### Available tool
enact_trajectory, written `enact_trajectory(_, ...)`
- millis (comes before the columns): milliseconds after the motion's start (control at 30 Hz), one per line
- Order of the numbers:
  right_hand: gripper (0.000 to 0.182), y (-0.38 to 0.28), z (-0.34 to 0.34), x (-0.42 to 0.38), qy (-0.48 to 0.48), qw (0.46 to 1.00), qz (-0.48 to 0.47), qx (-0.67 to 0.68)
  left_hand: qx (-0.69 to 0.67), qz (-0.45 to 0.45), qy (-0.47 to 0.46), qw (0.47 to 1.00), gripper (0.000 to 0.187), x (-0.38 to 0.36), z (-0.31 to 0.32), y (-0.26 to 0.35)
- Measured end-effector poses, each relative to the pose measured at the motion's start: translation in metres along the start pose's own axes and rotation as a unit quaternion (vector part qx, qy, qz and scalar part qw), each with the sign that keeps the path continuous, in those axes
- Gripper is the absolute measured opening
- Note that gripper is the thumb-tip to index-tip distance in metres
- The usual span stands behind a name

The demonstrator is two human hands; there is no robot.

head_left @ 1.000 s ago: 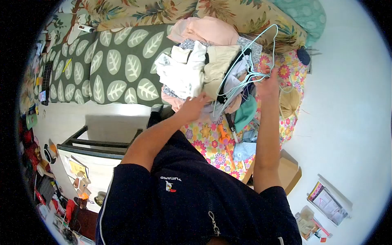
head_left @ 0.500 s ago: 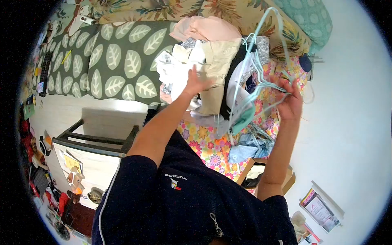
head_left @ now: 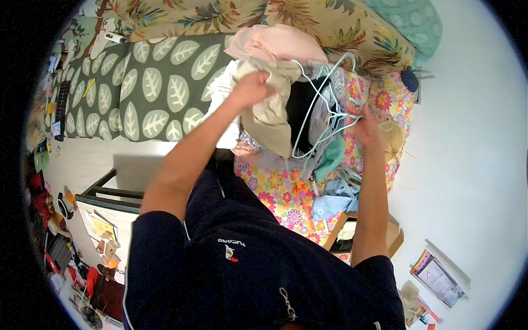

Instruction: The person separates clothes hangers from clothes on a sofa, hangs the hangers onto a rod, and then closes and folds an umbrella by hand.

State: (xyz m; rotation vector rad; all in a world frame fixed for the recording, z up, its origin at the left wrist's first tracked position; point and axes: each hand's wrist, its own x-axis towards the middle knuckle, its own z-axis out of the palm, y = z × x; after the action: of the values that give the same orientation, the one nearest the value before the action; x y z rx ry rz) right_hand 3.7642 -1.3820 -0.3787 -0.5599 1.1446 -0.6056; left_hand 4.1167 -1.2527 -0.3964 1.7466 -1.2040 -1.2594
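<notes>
My left hand [head_left: 253, 91] is closed on the upper part of a beige garment [head_left: 269, 118], which hangs partly lifted over the clothes pile. White clothing [head_left: 223, 107] lies beside it under my forearm. A bunch of pale blue hangers [head_left: 324, 118] is held in my right hand [head_left: 365, 125], its fingers wrapped round the hooks. Behind the hanger loops lie a black garment [head_left: 300, 107] and a green cloth [head_left: 331, 162]. At the back of the pile rests a peach-coloured cloth [head_left: 275, 43].
The pile sits on a flowered cover [head_left: 280, 206], against leaf-patterned cushions [head_left: 176, 88]. A blue checked cloth [head_left: 335, 201] and an open cardboard box [head_left: 393, 236] are near my right forearm. To the left stands a dark-framed table [head_left: 104, 192].
My left hand has taken hold of the beige garment and drawn it to the left, uncovering more of the black one. My right hand, with the hangers, has moved slightly left.
</notes>
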Motion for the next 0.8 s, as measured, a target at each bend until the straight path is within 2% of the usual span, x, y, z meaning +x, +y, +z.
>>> enact_trajectory(100,0.034,0.036,-0.009,0.001,0.014,0.988,0.059,0.142,0.149,0.016,0.082,0.985,0.026,-0.015,-0.060,0.047)
enact_trajectory(133,0.038,0.046,0.003,-0.010,0.070,0.990,0.034,0.114,0.146,0.034,0.091,0.984,0.027,-0.018,-0.081,0.057)
enact_trajectory(233,0.039,0.083,-0.052,0.009,0.044,0.985,0.063,0.151,0.192,0.092,0.164,0.963,0.030,-0.001,-0.136,0.033)
enact_trajectory(267,0.039,0.086,-0.037,0.004,0.071,0.981,0.066,0.171,0.125,0.101,0.130,0.978,0.030,-0.002,-0.150,0.036)
enact_trajectory(367,0.038,0.099,0.003,-0.002,-0.109,0.957,0.024,0.269,0.155,0.115,0.100,0.976,0.029,-0.027,-0.164,0.059)
enact_trajectory(433,0.038,0.106,0.036,0.002,-0.111,0.958,-0.003,0.265,0.102,0.120,0.050,0.986,0.027,-0.028,-0.172,0.058)
enact_trajectory(533,0.030,0.113,0.075,0.003,-0.153,0.963,-0.018,0.220,-0.028,0.127,-0.007,0.991,0.026,-0.059,-0.176,0.103)
enact_trajectory(633,0.028,0.128,0.099,0.014,-0.153,0.950,0.014,0.273,-0.050,0.136,-0.010,0.989,0.028,-0.088,-0.186,0.139)
enact_trajectory(733,0.030,0.135,0.127,0.013,-0.126,0.972,0.018,0.199,0.021,0.135,-0.023,0.990,0.031,-0.116,-0.196,0.171)
enact_trajectory(800,0.034,0.140,0.143,0.019,-0.083,0.978,0.018,0.192,0.005,0.171,-0.042,0.984,0.028,-0.132,-0.200,0.187)
